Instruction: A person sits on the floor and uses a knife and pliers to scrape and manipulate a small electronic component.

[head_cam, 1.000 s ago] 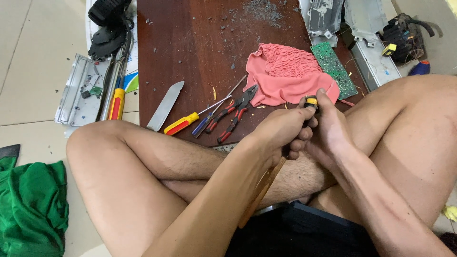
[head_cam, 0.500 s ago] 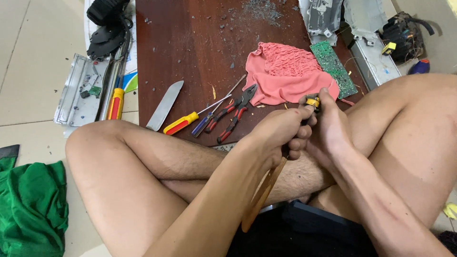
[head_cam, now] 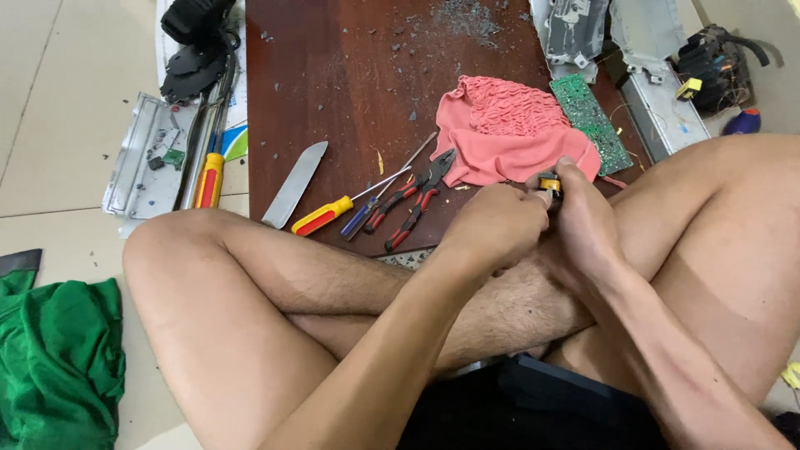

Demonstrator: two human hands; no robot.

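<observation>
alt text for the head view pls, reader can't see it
A person sitting cross-legged grips a small yellow and black part between the left hand and right hand, at the edge of a dark wooden board. On the board lie a pink cloth, pliers, screwdrivers and a knife.

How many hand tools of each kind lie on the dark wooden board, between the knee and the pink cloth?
Knife: 1
Screwdrivers: 2, one with a yellow and red handle, one with a blue handle
Pliers with red handles: 2, one pair and a second pair
Total: 5
</observation>
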